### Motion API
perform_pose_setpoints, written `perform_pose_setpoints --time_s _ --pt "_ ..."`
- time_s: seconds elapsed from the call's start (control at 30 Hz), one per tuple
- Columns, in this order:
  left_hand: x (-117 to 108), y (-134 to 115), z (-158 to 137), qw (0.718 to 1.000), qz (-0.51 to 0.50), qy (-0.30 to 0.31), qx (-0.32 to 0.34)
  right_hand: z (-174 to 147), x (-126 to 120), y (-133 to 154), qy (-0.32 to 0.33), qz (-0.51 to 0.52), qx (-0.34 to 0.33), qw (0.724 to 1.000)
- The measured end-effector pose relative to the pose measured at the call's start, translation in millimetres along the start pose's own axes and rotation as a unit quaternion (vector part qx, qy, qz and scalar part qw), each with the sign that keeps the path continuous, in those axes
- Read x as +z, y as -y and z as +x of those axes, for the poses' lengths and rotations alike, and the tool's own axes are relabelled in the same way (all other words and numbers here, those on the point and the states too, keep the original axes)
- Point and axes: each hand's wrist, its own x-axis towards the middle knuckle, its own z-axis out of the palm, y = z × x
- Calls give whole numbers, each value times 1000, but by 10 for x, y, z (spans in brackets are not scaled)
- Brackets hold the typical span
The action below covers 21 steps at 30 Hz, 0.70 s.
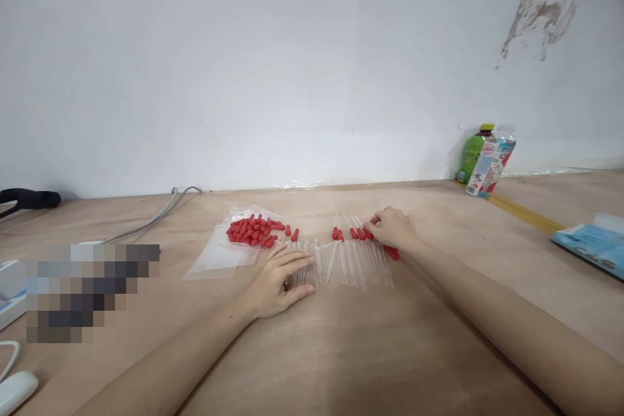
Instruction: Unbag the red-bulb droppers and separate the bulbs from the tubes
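Note:
A row of clear glass dropper tubes (pixel 344 266) lies side by side on the table. My left hand (pixel 277 276) rests at the row's left end, fingers stretched and thumb apart, touching the tubes. Just beyond the row, several droppers with red rubber bulbs (pixel 354 234) lie with their clear tips pointing to the wall. My right hand (pixel 390 229) is there, its fingers pinched at a red-bulbed dropper (pixel 368 233), partly hidden by the fingers. More red bulbs (pixel 392 253) show under my right wrist. To the left, a pile of red bulbs (pixel 248 231) sits on clear plastic bags (pixel 209 263).
Two loose bulbs (pixel 295 234) lie between pile and row. A green bottle (pixel 470 157) and a printed carton-like bottle (pixel 490 168) stand by the wall. A blue packet (pixel 592 248) is at right. Grey cable (pixel 156 218), white power strip (pixel 12 292) and white mouse (pixel 17 393) are left.

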Motion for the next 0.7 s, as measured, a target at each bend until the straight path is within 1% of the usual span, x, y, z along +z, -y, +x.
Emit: perform_pose_setpoints --time_s 0.17,0.23,0.33,0.43,0.53,0.6,0.63,0.67,0.7 --pt "-20 -19 5 1000 21 -17 8 155 16 108 94 -28 58 994" --pt "-16 -25 4 999 22 -21 9 192 15 135 122 -30 74 989" --pt "-5 -24 -4 999 20 -27 9 213 -15 173 131 -30 87 987" --pt "7 -15 -17 999 27 -43 12 173 -115 215 102 -21 76 992" --pt "17 -3 -25 998 37 -57 12 34 -260 235 45 1 33 998" --pt "25 1 -20 996 42 -73 12 -124 -320 216 3 24 -24 999" --pt "31 0 -14 995 46 -84 12 -221 -326 195 -17 36 -64 997" --pt "39 -3 -5 994 51 -95 13 -326 -312 168 -50 58 -142 987" --pt "47 -10 6 993 55 -106 13 -437 -281 137 -87 69 -215 970"
